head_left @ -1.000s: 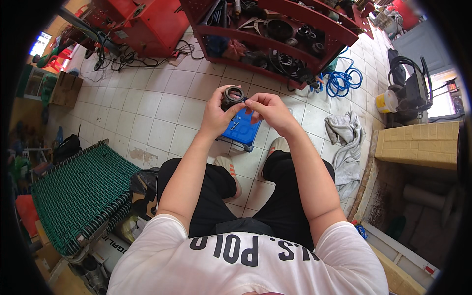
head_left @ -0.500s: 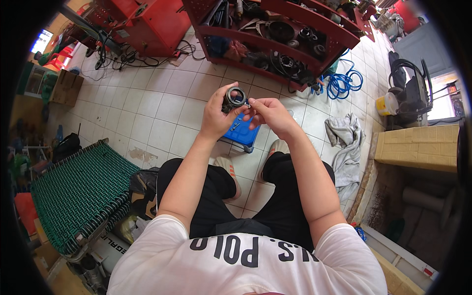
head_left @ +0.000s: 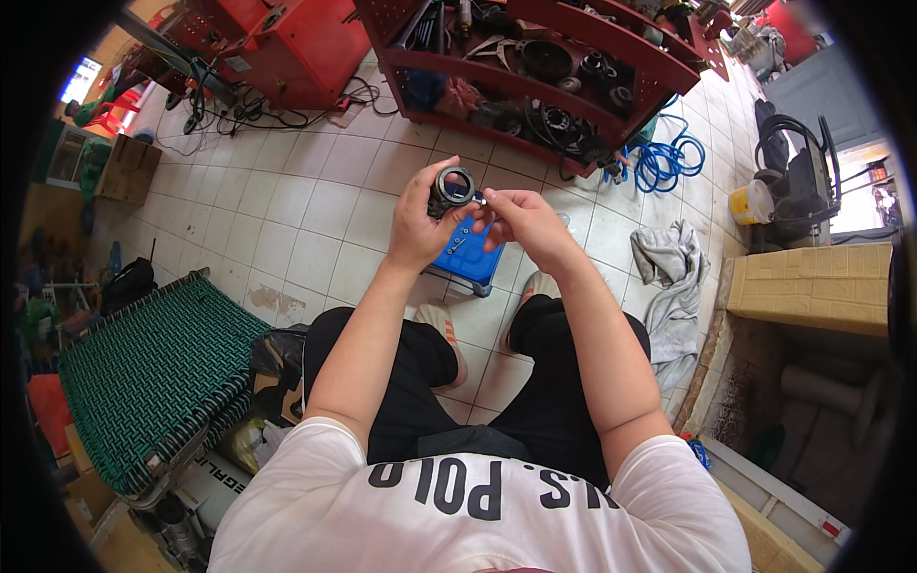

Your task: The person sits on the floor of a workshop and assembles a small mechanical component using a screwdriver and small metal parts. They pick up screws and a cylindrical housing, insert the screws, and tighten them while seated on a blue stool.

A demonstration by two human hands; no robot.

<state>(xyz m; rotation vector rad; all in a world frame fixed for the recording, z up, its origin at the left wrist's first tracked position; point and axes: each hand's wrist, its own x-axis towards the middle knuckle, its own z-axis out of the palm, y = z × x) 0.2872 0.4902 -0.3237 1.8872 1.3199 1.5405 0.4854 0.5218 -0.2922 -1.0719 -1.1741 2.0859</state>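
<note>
Out in front of me, my left hand (head_left: 417,220) is wrapped round a dark metal part with a round open bore (head_left: 454,185), which looks like a throttle body. Its ring faces up toward me. My right hand (head_left: 525,222) has thumb and forefinger pinched on a small shiny piece (head_left: 480,198) at the right side of that part. Too little of the piece shows to tell its kind. Just below both hands stands a low blue stool (head_left: 480,263), partly hidden by them. Several small bolt-like pieces (head_left: 458,240) lie on its top.
A red tool cart (head_left: 535,91) full of parts stands ahead, with a coiled blue hose (head_left: 664,162) on the tiles to its right. A grey cloth (head_left: 673,277) lies at right. On the left is a green woven seat (head_left: 162,368); at far right, a yellowish box (head_left: 812,284).
The metal part has tilted and shifted very slightly left in my left hand. My right fingers stay pinched at its side, with a bit more of the small piece showing.
</note>
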